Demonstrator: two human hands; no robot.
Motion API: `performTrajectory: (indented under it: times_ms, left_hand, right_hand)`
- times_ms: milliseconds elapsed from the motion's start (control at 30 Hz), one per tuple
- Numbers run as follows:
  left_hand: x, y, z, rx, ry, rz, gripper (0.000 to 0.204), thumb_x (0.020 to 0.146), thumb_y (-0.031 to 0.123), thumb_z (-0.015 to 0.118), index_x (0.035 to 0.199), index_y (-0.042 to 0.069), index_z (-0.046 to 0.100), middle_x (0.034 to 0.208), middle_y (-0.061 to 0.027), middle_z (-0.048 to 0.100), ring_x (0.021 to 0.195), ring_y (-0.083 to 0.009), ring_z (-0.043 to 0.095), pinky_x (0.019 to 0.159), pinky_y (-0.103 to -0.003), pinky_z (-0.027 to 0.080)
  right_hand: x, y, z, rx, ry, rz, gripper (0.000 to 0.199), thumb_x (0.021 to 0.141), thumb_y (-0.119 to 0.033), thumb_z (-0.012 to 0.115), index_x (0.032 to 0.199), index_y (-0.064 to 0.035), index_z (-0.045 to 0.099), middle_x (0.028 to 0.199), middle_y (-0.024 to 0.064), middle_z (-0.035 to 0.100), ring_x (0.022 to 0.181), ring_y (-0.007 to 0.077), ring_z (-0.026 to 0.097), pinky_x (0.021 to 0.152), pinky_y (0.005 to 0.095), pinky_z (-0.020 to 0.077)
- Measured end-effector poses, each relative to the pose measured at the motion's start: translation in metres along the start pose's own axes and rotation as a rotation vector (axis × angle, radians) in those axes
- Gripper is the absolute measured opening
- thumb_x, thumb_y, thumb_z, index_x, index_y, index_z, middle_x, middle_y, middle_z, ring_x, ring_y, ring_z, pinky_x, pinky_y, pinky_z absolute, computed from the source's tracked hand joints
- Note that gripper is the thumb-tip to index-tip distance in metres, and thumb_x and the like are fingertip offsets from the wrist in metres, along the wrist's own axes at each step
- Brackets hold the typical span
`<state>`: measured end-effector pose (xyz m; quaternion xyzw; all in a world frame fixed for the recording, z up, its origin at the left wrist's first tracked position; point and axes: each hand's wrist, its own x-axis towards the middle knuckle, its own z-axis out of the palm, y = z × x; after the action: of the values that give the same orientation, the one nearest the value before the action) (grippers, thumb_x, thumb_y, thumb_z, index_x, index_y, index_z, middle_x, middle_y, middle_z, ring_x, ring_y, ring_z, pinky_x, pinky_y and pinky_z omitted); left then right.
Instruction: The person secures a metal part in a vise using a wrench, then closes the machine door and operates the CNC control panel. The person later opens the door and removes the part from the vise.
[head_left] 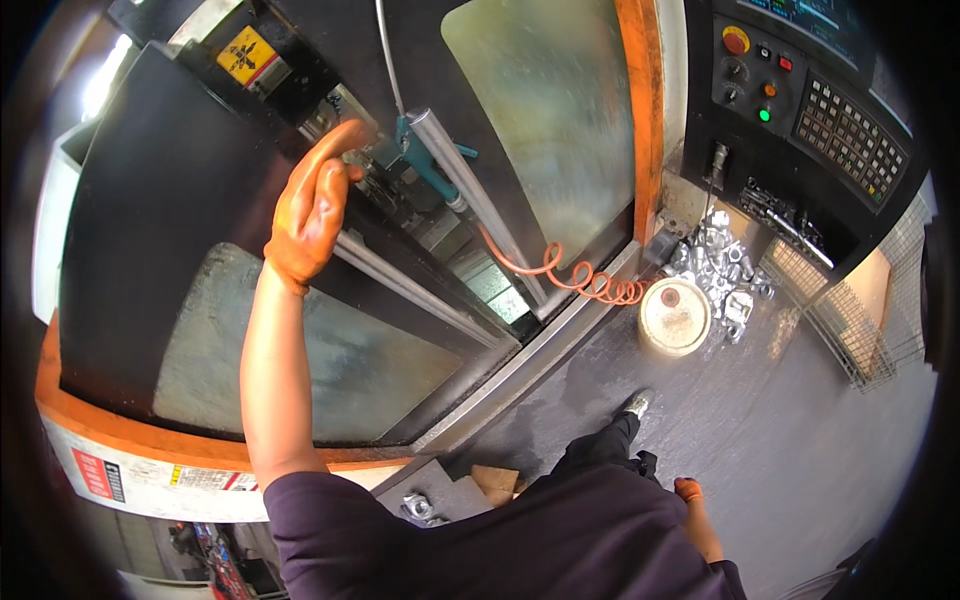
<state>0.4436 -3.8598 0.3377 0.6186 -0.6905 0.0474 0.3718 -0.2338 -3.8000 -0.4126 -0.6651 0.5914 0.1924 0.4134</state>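
Observation:
My left hand [312, 210], in an orange glove, is raised at the left sliding door [150, 200] of a machine. Its fingers are stretched toward the gap between the doors, and their tips are slightly blurred. Close by is the upper end of that door's silver bar handle [425, 290]; I cannot tell whether the hand touches it. A teal air gun [428, 170] hangs by the right door's bar handle [480, 200], with a coiled orange hose [600, 287] below. My right hand [688, 489], also gloved in orange, hangs low by my side, its fingers mostly hidden.
A control panel [770, 100] with keys and buttons stands at the right. Beneath it, shiny metal parts [720, 255] are piled beside a round, pale-lidded bucket [675, 315] and a wire mesh basket [850, 335]. Another metal part [420, 507] lies near my left side.

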Motion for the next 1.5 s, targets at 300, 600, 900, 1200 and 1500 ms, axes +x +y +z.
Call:
performTrajectory:
  times_ms: [300,600,900,1200,1500]
  left_hand:
    - [0.016,0.000,0.004,0.164,-0.143,0.192,0.045,0.103,0.026,0.044,0.138,-0.002,0.049,0.143,-0.0186,0.049,0.123,-0.0282,0.054,0.104,-0.037,0.042]
    - [0.020,-0.011,-0.005,0.264,-0.104,0.187,0.048,0.104,0.029,0.039,0.137,-0.004,0.050,0.142,-0.0210,0.050,0.136,-0.0335,0.045,0.113,-0.040,0.031]
    - [0.019,-0.006,0.004,0.123,-0.060,0.083,0.052,0.104,0.034,0.040,0.139,-0.004,0.048,0.142,-0.0183,0.051,0.135,-0.0298,0.046,0.113,-0.039,0.032]
    - [0.016,-0.013,0.003,0.080,-0.038,0.054,0.054,0.104,0.036,0.041,0.139,-0.005,0.047,0.140,-0.0181,0.052,0.132,-0.0293,0.048,0.112,-0.039,0.034]
    - [0.016,-0.010,0.005,0.067,-0.043,0.048,0.053,0.104,0.034,0.041,0.139,-0.005,0.047,0.139,-0.0181,0.053,0.131,-0.0292,0.049,0.111,-0.039,0.034]
  right_hand:
    - [0.004,-0.003,0.003,-0.105,-0.066,-0.131,0.039,0.090,-0.032,0.053,0.093,0.0042,0.068,0.098,0.0252,0.070,0.096,0.0369,0.067,0.084,0.0451,0.0505]
    - [0.037,-0.040,-0.016,0.464,0.085,0.162,0.035,0.090,-0.028,0.049,0.099,0.0014,0.066,0.100,0.0197,0.070,0.096,0.0317,0.065,0.084,0.0418,0.0505]
    - [0.026,-0.082,-0.070,0.411,0.045,0.133,0.040,0.088,-0.026,0.054,0.110,0.0052,0.065,0.108,0.0251,0.068,0.103,0.0373,0.065,0.090,0.0426,0.0504]
    - [0.020,-0.085,-0.079,0.447,0.022,0.169,0.038,0.090,-0.027,0.053,0.108,0.0033,0.065,0.107,0.0235,0.069,0.101,0.0359,0.065,0.088,0.0433,0.0500]
    - [0.004,-0.087,-0.073,0.489,0.022,0.200,0.039,0.092,-0.030,0.053,0.110,0.0025,0.065,0.110,0.0230,0.068,0.104,0.0352,0.065,0.090,0.0427,0.0493]
